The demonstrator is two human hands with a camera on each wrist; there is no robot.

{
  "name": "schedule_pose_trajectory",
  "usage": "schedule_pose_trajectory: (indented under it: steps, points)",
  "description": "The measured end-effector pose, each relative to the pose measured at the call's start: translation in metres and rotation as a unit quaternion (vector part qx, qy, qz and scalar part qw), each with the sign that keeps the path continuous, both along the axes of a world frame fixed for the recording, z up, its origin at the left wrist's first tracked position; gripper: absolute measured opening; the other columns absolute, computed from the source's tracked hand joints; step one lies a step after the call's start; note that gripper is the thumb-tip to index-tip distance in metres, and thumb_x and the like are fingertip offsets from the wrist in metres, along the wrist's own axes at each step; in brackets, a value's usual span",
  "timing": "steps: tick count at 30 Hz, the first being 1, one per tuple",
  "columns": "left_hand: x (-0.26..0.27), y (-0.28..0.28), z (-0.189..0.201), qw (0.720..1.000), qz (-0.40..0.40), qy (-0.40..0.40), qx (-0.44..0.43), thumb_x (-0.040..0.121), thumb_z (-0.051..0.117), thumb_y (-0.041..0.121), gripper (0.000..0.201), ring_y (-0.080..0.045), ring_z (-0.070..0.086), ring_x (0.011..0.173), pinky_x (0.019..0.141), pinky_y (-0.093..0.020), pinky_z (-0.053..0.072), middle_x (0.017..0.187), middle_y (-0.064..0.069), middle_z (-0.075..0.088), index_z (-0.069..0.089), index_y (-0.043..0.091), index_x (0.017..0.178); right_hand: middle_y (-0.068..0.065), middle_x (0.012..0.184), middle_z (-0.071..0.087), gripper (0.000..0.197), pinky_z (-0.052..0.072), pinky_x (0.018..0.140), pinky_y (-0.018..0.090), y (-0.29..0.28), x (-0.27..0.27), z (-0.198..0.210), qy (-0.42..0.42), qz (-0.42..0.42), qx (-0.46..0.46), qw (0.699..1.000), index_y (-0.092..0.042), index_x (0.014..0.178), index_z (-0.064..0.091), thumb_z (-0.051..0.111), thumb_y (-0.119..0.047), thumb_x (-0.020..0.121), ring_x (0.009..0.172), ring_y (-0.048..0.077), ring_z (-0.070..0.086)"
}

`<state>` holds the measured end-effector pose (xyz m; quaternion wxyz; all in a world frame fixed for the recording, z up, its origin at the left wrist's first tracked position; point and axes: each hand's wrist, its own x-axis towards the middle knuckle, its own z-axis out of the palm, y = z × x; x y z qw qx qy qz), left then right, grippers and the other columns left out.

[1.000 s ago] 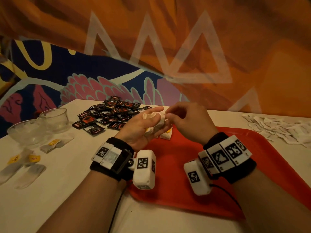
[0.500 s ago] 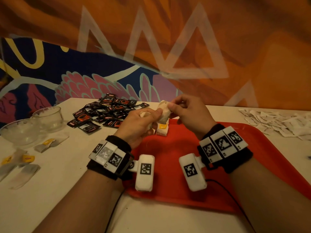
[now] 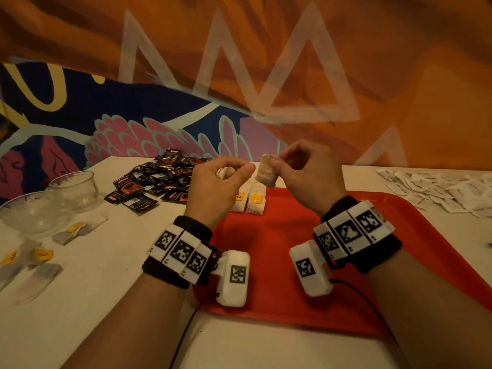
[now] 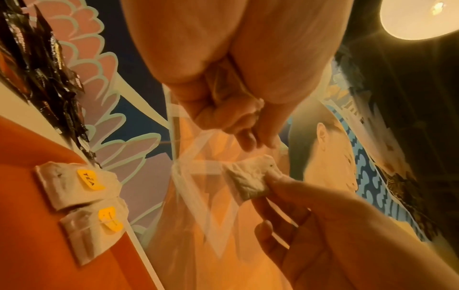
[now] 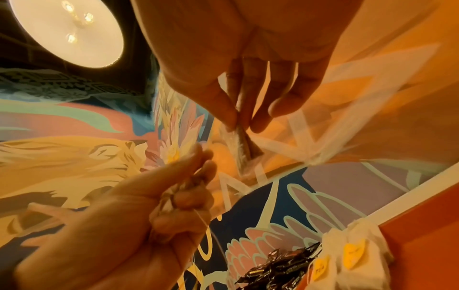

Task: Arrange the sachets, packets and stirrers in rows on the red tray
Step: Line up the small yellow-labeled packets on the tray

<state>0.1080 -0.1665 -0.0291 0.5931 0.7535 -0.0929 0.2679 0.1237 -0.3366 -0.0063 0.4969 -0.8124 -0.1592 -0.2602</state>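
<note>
A tea bag is hanging pinched at its top edge between the right hand's fingers (thumb and forefinger clamped on it), above the red tray. Beside it, the left hand's fingers are curling round another crumpled tea bag.

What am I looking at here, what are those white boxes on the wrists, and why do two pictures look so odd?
No machine: a person works bare-handed. The white boxes are wrist cameras; a third camera sits on the head. The head view looks down at a white table with a red tray. Two tea bags with yellow tags lie on the tray; black sachets are piled behind. The odd pictures look along each wrist toward the fingers. The right hand pinches a tea bag; the left hand grips bunched tea bags.
</note>
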Motion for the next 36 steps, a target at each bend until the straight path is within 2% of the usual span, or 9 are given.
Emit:
schedule_pose_trajectory:
  steps: [4, 6, 9, 12, 15, 18, 24, 30, 36]
  points:
    - [-0.007, -0.007, 0.001, 0.998, -0.054, -0.004, 0.026, 0.086, 0.075, 0.014, 0.011, 0.001, 0.060, 0.055, 0.052, -0.014, 0.045, 0.064, 0.016, 0.068, 0.075, 0.010, 0.096, -0.010, 0.074, 0.069, 0.008, 0.052, 0.065, 0.013, 0.008, -0.003, -0.002, -0.012, 0.049, -0.011, 0.999, -0.018, 0.083, 0.069, 0.075, -0.022, 0.087, 0.069, 0.001, 0.066]
    - [-0.007, -0.007, 0.001, 0.998, -0.056, 0.002, 0.017, 0.084, 0.077, 0.016, 0.014, 0.001, 0.064, 0.060, 0.054, -0.013, 0.048, 0.068, 0.014, 0.071, 0.073, 0.012, 0.097, -0.011, 0.077, 0.070, 0.003, 0.051, 0.067, 0.012, 0.010, -0.003, -0.002, -0.004, 0.075, -0.007, 0.997, -0.018, 0.086, 0.071, 0.071, -0.017, 0.089, 0.071, -0.001, 0.066]
    - [-0.006, -0.004, 0.001, 0.999, -0.039, 0.012, 0.014, 0.081, 0.080, 0.023, 0.021, -0.003, 0.068, 0.066, 0.056, -0.015, 0.051, 0.079, 0.005, 0.073, 0.071, 0.016, 0.098, -0.012, 0.085, 0.072, 0.017, 0.053, 0.075, 0.015, 0.010, -0.003, -0.003, 0.010, 0.116, -0.017, 0.993, -0.024, 0.091, 0.073, 0.064, -0.011, 0.093, 0.081, -0.002, 0.067]
    - [-0.005, -0.003, 0.000, 1.000, -0.021, 0.012, 0.007, 0.087, 0.075, 0.022, 0.012, -0.002, 0.059, 0.053, 0.048, -0.016, 0.045, 0.063, 0.009, 0.067, 0.070, 0.014, 0.094, -0.006, 0.086, 0.074, 0.020, 0.056, 0.078, 0.023, 0.008, -0.004, -0.001, 0.025, 0.144, -0.032, 0.989, -0.021, 0.093, 0.073, 0.060, -0.006, 0.093, 0.082, 0.005, 0.070]
    - [-0.004, 0.000, 0.001, 0.999, -0.022, 0.017, -0.017, 0.090, 0.071, 0.023, 0.004, -0.008, 0.053, 0.048, 0.044, -0.022, 0.042, 0.054, 0.006, 0.059, 0.071, 0.019, 0.089, -0.007, 0.089, 0.072, 0.013, 0.056, 0.077, 0.024, 0.000, 0.002, 0.001, -0.006, 0.095, -0.013, 0.995, -0.023, 0.092, 0.069, 0.068, -0.011, 0.089, 0.084, 0.004, 0.068]
    - [-0.005, 0.001, 0.003, 0.998, -0.048, 0.032, -0.031, 0.091, 0.070, 0.021, 0.003, -0.010, 0.052, 0.050, 0.043, -0.023, 0.041, 0.054, 0.002, 0.057, 0.073, 0.021, 0.088, -0.006, 0.104, 0.071, 0.023, 0.055, 0.079, 0.022, -0.004, 0.004, 0.000, 0.040, 0.114, -0.027, 0.992, -0.018, 0.108, 0.069, 0.074, -0.021, 0.087, 0.094, 0.003, 0.067]
    - [-0.003, 0.004, 0.003, 0.993, -0.058, 0.048, -0.092, 0.091, 0.070, 0.019, 0.002, -0.009, 0.049, 0.050, 0.042, -0.021, 0.038, 0.056, -0.001, 0.055, 0.071, 0.018, 0.091, -0.004, 0.083, 0.073, 0.004, 0.055, 0.076, 0.026, 0.006, 0.001, -0.008, 0.057, 0.112, -0.061, 0.990, -0.018, 0.087, 0.074, 0.076, -0.021, 0.085, 0.079, 0.009, 0.068]
    - [0.000, 0.005, 0.000, 0.998, -0.021, 0.036, -0.043, 0.090, 0.072, 0.017, 0.005, -0.007, 0.054, 0.049, 0.044, -0.018, 0.041, 0.065, -0.002, 0.064, 0.072, 0.021, 0.087, -0.007, 0.072, 0.070, 0.013, 0.050, 0.063, 0.026, 0.009, 0.000, -0.011, 0.127, 0.123, -0.084, 0.981, -0.028, 0.072, 0.070, 0.079, -0.030, 0.080, 0.068, 0.008, 0.065]
    - [0.012, 0.022, -0.003, 0.988, 0.054, 0.103, -0.104, 0.093, 0.069, 0.024, 0.005, -0.003, 0.054, 0.050, 0.044, -0.019, 0.040, 0.081, -0.002, 0.069, 0.070, 0.021, 0.089, -0.001, 0.070, 0.071, 0.014, 0.056, 0.063, 0.026, 0.031, 0.021, -0.016, 0.258, 0.085, -0.146, 0.951, -0.021, 0.072, 0.071, 0.080, -0.024, 0.082, 0.068, 0.012, 0.067]
